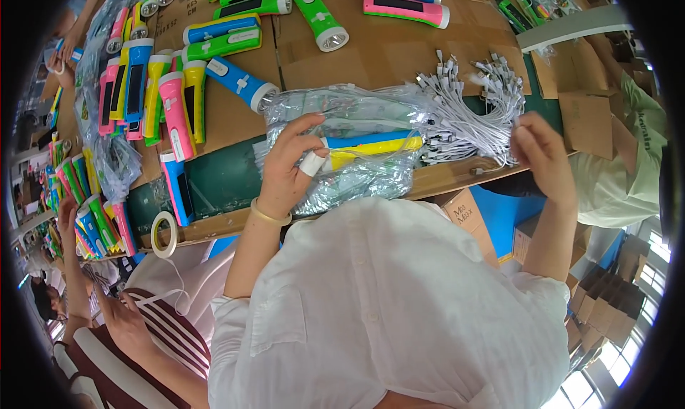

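Observation:
My left hand (285, 163) is closed around the white end of a yellow flashlight (371, 152). Against that flashlight lies a blue one (382, 138). Both rest on clear plastic bags (349, 109) at the table's near edge. A bundle of white charging cables (474, 116) lies to the right of the bags, with their plugs pointing away from me. My right hand (539, 152) is at the bundle's right edge, fingers curled and thumb pressed in. What those fingers pinch, if anything, is too small to make out.
Colourful flashlights (135, 81) lie in groups at the left and along the back. A tape roll (164, 234) hangs at the front edge. A co-worker's hand (128, 323) is at lower left; another person's green shirt (621, 159) and an open carton (585, 116) are at right.

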Demonstrator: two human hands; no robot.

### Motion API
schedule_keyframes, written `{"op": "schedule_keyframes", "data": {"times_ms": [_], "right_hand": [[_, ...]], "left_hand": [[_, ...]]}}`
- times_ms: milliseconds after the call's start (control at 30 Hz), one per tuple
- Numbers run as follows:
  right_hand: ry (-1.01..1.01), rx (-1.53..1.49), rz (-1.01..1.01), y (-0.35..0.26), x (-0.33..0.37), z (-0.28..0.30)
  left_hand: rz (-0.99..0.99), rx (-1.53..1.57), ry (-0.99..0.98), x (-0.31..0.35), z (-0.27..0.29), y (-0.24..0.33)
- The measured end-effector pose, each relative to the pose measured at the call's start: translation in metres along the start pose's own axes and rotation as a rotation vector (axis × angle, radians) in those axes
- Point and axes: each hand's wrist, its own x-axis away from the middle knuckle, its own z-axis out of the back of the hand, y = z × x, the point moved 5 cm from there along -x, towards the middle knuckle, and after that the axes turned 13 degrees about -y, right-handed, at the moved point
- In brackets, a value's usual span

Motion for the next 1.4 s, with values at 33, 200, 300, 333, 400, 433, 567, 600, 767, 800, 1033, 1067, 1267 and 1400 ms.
{"op": "schedule_keyframes", "data": {"times_ms": [33,200,300,333,400,433,567,600,767,800,1033,1067,1267,1400], "right_hand": [[0.099,-0.032,0.034,-0.018,0.004,0.011],[-0.05,-0.42,0.61,-0.075,-0.009,0.013],[-0.2,-0.464,0.656,-0.074,-0.04,-0.023],[-0.189,-0.421,0.631,-0.072,-0.049,-0.038],[-0.269,-0.432,0.501,-0.048,-0.069,-0.065],[-0.282,-0.397,0.393,-0.033,-0.076,-0.077],[-0.318,-0.218,0.237,-0.008,-0.08,-0.093],[-0.313,-0.083,0.198,-0.008,-0.078,-0.093],[-0.278,0.312,0.135,-0.028,-0.081,-0.106],[-0.322,0.51,0.206,-0.038,-0.084,-0.113],[-0.434,0.576,0.543,-0.061,-0.128,-0.171],[-0.477,0.412,0.491,-0.066,-0.134,-0.175],[-0.435,0.561,0.685,-0.07,-0.139,-0.197],[-0.375,0.605,0.628,-0.055,-0.131,-0.163]], "left_hand": [[0.0,0.003,-0.005,0.0,0.0,0.0],[0.0,0.025,0.011,-0.003,0.0,0.002],[0.012,0.044,0.023,-0.002,0.001,-0.001],[0.019,0.053,0.018,-0.002,0.0,-0.001],[0.04,0.059,0.021,0.0,-0.002,-0.002],[0.057,0.068,0.021,0.0,-0.003,-0.002],[0.048,0.098,0.035,0.0,-0.001,-0.003],[0.049,0.1,0.024,0.001,0.0,-0.004],[0.151,0.149,0.229,0.011,0.008,0.0],[0.243,0.069,0.196,0.018,0.013,-0.003],[0.31,0.012,0.268,0.017,0.019,0.017],[0.29,0.028,0.273,0.015,0.019,0.021],[0.271,0.071,0.274,0.011,0.017,0.025],[0.371,0.378,0.389,0.022,0.017,0.008]]}}
